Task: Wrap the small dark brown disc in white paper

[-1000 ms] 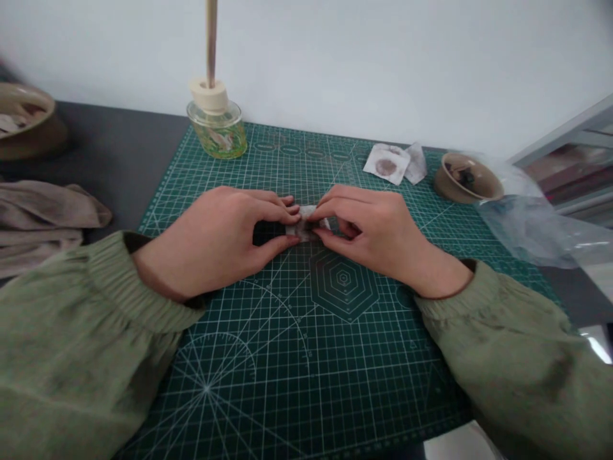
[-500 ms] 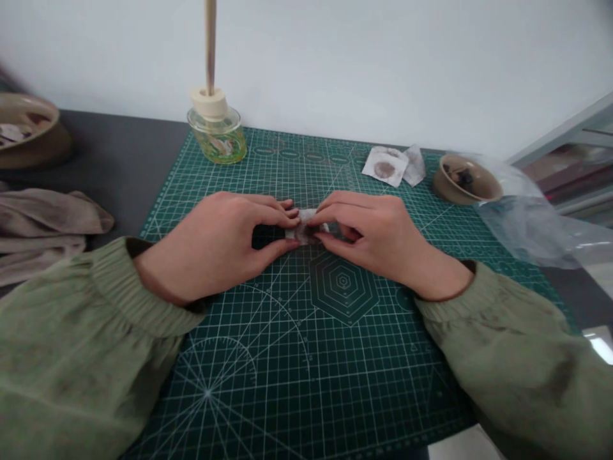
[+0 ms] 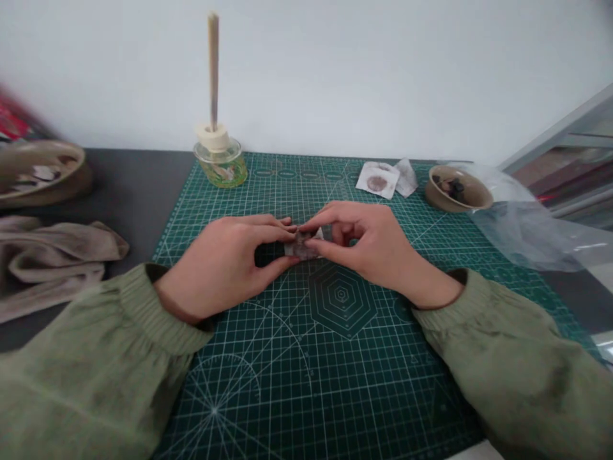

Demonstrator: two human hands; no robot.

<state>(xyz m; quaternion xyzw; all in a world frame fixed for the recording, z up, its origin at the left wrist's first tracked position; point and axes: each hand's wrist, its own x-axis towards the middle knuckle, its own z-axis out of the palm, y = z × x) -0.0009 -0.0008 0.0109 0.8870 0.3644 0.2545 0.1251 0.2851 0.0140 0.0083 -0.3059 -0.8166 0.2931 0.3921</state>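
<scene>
A small piece of stained white paper (image 3: pixel 306 246), smudged grey-brown, lies on the green cutting mat (image 3: pixel 287 402) between my two hands. My left hand (image 3: pixel 234 255) holds its left edge, with the thumb below and the fingers above. Over its middle, the thumb and forefinger of my right hand (image 3: pixel 364 239) pinch the paper, and one pale corner sticks up near them. The fingertips cover much of the paper, so its exact fold is hard to make out.
A reed diffuser bottle (image 3: pixel 221 167) stands at the back left. Toward the back right are a white square with a round brown stain (image 3: pixel 377 181), a small bowl of dark pieces (image 3: pixel 443 199) and clear plastic (image 3: pixel 531 233). A larger bowl (image 3: pixel 71 185) and crumpled cloth (image 3: pixel 62 255) sit left.
My right thumb and forefinger have shifted left over the paper, and a corner of it now stands up. My left hand keeps its hold. The whole view has tilted slightly upward.
</scene>
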